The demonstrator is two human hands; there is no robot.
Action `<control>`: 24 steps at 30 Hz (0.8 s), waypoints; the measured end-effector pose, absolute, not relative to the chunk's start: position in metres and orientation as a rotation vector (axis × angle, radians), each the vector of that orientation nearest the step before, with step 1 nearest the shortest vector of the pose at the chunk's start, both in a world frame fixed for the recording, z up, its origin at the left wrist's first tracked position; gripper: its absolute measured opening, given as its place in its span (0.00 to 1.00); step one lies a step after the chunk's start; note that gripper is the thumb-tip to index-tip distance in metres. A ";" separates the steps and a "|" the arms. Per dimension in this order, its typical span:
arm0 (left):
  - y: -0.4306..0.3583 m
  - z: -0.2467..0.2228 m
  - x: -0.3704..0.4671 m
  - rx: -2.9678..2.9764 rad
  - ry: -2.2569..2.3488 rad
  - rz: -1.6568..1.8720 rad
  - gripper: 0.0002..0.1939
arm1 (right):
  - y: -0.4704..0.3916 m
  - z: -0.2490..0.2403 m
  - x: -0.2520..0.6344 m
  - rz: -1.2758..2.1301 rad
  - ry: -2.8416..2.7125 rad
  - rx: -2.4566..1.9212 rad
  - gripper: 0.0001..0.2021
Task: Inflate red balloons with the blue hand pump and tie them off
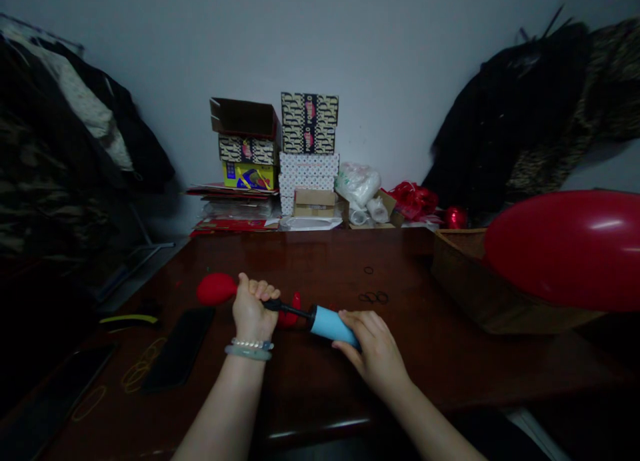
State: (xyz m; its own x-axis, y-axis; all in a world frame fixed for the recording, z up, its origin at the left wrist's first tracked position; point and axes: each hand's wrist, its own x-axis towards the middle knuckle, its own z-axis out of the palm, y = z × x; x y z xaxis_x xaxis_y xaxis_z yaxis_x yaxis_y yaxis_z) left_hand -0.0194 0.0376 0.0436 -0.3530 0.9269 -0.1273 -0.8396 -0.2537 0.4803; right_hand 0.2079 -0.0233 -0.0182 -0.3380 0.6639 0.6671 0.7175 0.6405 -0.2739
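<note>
Pump located above the near middle of the bench, its black rod partly drawn out. Left hand clenched around its black end; a small red balloon, partly inflated, projects left from the same fist. Right hand grasps the blue barrel, thumb beneath. Red pieces show just behind the rod. Far right of the pump: black loops. Left: a phone, yellow bands beside it. Right: large red balloon at a brown box; contact cannot be determined.
</note>
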 end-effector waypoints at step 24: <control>0.034 0.029 0.015 0.240 0.550 1.766 0.25 | -0.030 -0.022 0.200 -0.074 -2.042 -1.077 0.19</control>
State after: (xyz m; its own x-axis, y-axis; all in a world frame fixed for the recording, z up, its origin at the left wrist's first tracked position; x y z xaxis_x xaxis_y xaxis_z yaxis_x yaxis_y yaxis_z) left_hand 0.0150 0.0339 0.0292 -0.2683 0.9551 -0.1253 -0.8574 -0.1775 0.4831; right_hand 0.1996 -0.0297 -0.0223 -0.3096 0.6659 0.6787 0.7134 0.6346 -0.2972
